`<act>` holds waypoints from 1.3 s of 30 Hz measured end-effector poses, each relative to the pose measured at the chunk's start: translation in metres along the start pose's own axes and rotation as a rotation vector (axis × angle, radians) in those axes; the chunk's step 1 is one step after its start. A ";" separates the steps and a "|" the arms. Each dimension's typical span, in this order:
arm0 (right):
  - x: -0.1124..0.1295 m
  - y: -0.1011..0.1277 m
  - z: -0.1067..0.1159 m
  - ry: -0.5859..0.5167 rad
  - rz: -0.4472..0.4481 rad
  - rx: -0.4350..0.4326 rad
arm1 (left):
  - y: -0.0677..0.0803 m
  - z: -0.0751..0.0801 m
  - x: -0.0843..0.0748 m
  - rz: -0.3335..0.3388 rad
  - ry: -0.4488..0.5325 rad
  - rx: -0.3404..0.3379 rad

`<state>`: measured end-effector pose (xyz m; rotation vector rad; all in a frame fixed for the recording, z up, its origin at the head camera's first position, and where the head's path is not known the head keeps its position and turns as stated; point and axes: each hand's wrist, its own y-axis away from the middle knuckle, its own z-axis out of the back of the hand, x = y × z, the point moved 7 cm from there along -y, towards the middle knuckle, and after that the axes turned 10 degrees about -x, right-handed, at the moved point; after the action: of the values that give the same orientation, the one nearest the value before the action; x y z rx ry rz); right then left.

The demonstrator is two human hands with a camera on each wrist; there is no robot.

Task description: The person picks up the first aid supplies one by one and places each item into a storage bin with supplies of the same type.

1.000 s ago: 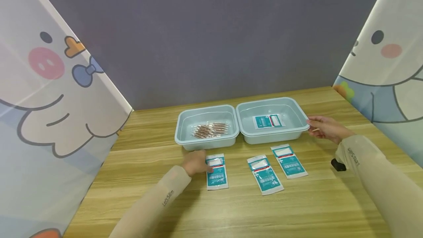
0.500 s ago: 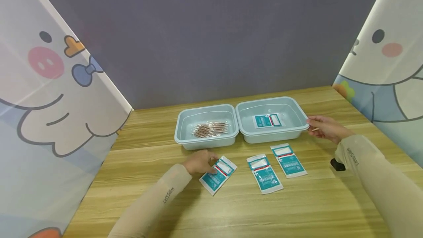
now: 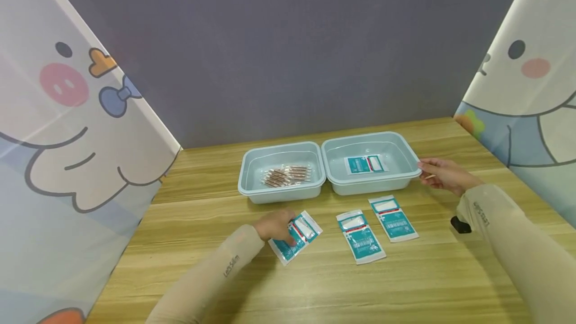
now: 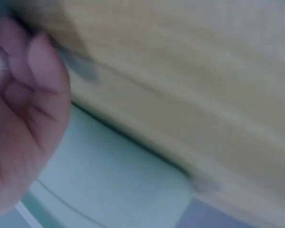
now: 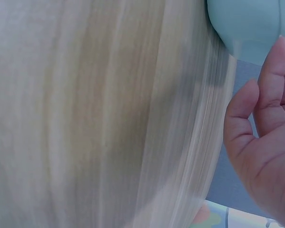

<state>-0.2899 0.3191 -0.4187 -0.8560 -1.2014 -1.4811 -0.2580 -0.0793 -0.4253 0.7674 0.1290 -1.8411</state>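
Observation:
My left hand [image 3: 275,226] is over a teal-and-white dressing packet [image 3: 306,226] lying tilted on the table, thumb across its face and fingers at its upper left edge. In the left wrist view the curled fingers [image 4: 49,66] show, the packet mostly out of sight. My right hand [image 3: 443,174] holds the right corner of the right light-blue plastic tray [image 3: 369,182], thumb at the rim and fingers below it. One dressing packet [image 3: 360,165] lies inside that tray. Two more packets, a middle one [image 3: 363,244] and a right one [image 3: 396,224], lie in front.
A matching left tray [image 3: 283,195] with several brown individually wrapped swabs [image 3: 279,178] stands beside the right one. A small black object [image 3: 460,225] is under the right forearm. A grey wall [image 3: 288,54] rises behind the wooden table [image 3: 315,294], with cartoon-printed panels at both sides.
The packet under my left hand has turned clockwise from nearly upright to a slant. The left hand has shifted slightly right and its thumb reaches further across the packet. My right hand stays put.

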 end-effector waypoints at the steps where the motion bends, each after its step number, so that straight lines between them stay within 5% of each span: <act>1: 0.000 0.000 0.000 -0.006 -0.003 -0.001 | 0.000 0.000 0.001 -0.002 0.043 0.015; 13: 0.004 0.005 0.000 -0.219 -0.087 -0.018 | -0.002 0.020 -0.003 -0.130 0.376 0.054; 19: 0.005 0.005 -0.001 -0.233 -0.105 -0.001 | 0.001 0.021 -0.005 -0.123 0.601 0.163; 24: 0.006 0.006 -0.001 -0.299 -0.117 0.028 | 0.005 0.027 -0.010 -0.190 0.666 0.217; 33: 0.009 0.013 -0.003 -0.252 -0.162 0.081 | 0.006 0.047 -0.023 -0.272 0.648 0.102; 39: 0.011 0.012 -0.004 -0.176 -0.179 0.055 | 0.002 0.063 -0.023 -0.212 0.677 -0.012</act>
<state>-0.2812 0.3123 -0.4060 -0.8737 -1.4755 -1.5313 -0.2790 -0.0886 -0.3622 1.3865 0.6754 -1.6997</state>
